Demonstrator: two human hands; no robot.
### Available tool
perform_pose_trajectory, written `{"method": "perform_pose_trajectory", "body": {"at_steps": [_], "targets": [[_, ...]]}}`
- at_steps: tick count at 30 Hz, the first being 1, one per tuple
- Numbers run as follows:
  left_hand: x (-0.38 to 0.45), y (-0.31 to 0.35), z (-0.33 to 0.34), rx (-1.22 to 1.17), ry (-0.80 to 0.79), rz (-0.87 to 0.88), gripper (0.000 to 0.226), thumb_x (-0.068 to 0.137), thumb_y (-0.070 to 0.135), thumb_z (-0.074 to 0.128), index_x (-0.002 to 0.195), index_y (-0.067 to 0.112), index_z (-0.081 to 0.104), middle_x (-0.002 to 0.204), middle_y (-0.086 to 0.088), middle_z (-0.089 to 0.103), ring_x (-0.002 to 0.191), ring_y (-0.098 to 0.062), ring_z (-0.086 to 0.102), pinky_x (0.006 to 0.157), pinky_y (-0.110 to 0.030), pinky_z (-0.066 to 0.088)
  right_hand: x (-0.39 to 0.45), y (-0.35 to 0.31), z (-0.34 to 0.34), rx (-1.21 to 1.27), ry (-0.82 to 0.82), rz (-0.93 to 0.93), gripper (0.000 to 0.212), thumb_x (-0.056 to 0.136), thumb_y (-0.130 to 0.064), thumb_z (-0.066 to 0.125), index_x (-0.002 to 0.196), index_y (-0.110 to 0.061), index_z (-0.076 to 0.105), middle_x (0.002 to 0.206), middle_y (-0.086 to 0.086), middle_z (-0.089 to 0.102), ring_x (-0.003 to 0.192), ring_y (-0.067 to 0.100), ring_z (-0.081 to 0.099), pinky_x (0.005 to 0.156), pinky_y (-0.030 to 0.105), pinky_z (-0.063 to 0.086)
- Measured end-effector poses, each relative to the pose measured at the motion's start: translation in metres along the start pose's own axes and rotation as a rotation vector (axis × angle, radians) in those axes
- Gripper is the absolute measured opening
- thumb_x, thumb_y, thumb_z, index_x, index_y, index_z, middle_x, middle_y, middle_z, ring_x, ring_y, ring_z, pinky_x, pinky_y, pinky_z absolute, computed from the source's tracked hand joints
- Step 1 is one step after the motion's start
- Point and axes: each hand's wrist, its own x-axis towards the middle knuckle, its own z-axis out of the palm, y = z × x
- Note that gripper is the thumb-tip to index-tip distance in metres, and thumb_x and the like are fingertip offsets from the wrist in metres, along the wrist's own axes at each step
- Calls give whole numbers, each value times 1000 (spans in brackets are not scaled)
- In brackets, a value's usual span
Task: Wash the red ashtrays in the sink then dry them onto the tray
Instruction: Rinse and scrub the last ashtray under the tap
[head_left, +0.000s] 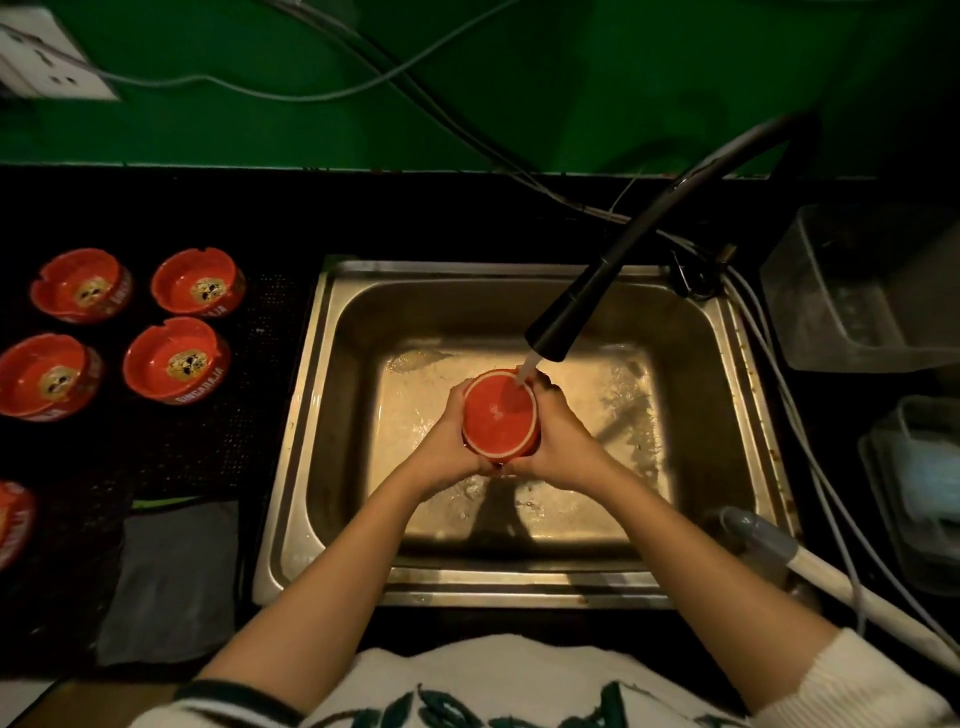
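We stand at a steel sink set in a dark counter, its wet floor glinting under a black faucet that arcs in from the upper right and pours a thin stream. On the dark tray to our left sit four red ashtrays, upright and apart, with a grey cloth lying nearer us. Over the basin our left hand and right hand clasp one red ashtray between them, bottom facing up, directly under the water.
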Motion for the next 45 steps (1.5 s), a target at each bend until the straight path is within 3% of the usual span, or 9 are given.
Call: {"method": "perform_pose_trajectory", "body": {"at_steps": [6, 11, 15, 21, 28, 33, 35, 40, 45], "targets": [[0, 16, -7, 170, -18, 98, 107, 62, 3, 88, 143, 28, 22, 133, 4, 41, 118, -12, 51, 83, -13, 49, -13, 5, 17, 182, 157, -6, 111, 55, -30, 90, 140, -30, 19, 137, 0, 34, 124, 10, 40, 99, 22, 41], [1, 32, -16, 350, -6, 127, 107, 57, 9, 91, 144, 18, 29, 131, 0, 50, 118, -18, 53, 95, -30, 47, -10, 8, 17, 334, 102, 52, 110, 53, -13, 93, 134, -32, 20, 129, -15, 38, 117, -4, 42, 90, 6, 37], [1, 40, -20, 501, 18, 61, 110, 54, 8, 90, 145, 16, 28, 129, -9, 58, 116, -27, 57, 94, -40, 50, 0, 10, 10, 381, -67, 160, 107, 52, -8, 93, 133, -28, 27, 129, -7, 46, 120, 10, 48, 87, 12, 40], [-5, 38, -17, 447, 60, 17, 108, 57, 11, 91, 145, 18, 28, 132, -6, 56, 118, -26, 55, 94, -35, 48, 5, 4, -6, 311, -183, 184, 99, 55, -7, 92, 130, -27, 30, 121, -12, 48, 116, 7, 48, 86, 11, 39], [-14, 24, -3, 236, 101, 116, 110, 57, 15, 93, 143, 25, 26, 135, 2, 45, 124, -16, 48, 97, -28, 46, -5, -3, -5, 104, -46, 48, 114, 54, -15, 93, 141, -21, 19, 135, 1, 37, 125, 15, 41, 104, 28, 39], [-21, 19, 8, 174, 148, 236, 97, 65, 24, 90, 139, 35, 29, 133, 15, 43, 123, -2, 47, 98, -24, 47, -24, -2, 10, 69, 160, -32, 111, 60, -26, 90, 145, -24, 18, 139, 0, 34, 124, 10, 40, 94, 12, 36], [-24, 19, 9, 204, 161, 270, 96, 69, 27, 87, 144, 33, 27, 140, 10, 41, 127, -6, 45, 99, -26, 47, -31, -2, 15, 91, 226, -68, 109, 62, -26, 89, 145, -24, 18, 140, 0, 34, 125, 8, 40, 96, 11, 37], [-30, 23, 0, 357, 129, 339, 102, 73, 21, 85, 150, 26, 18, 149, 2, 32, 134, -7, 37, 107, -22, 41, -46, -10, 17, 158, 297, -138, 106, 62, -24, 89, 142, -31, 20, 139, -6, 37, 128, 5, 39, 100, 34, 46], [-41, 45, -19, 530, 38, 395, 128, 63, 36, 90, 155, 25, 2, 158, 3, 20, 142, -8, 24, 112, -20, 24, -57, -29, 2, 218, 210, -128, 110, 61, -27, 91, 144, -31, 18, 134, -19, 38, 126, -1, 40, 99, 30, 48]]}}
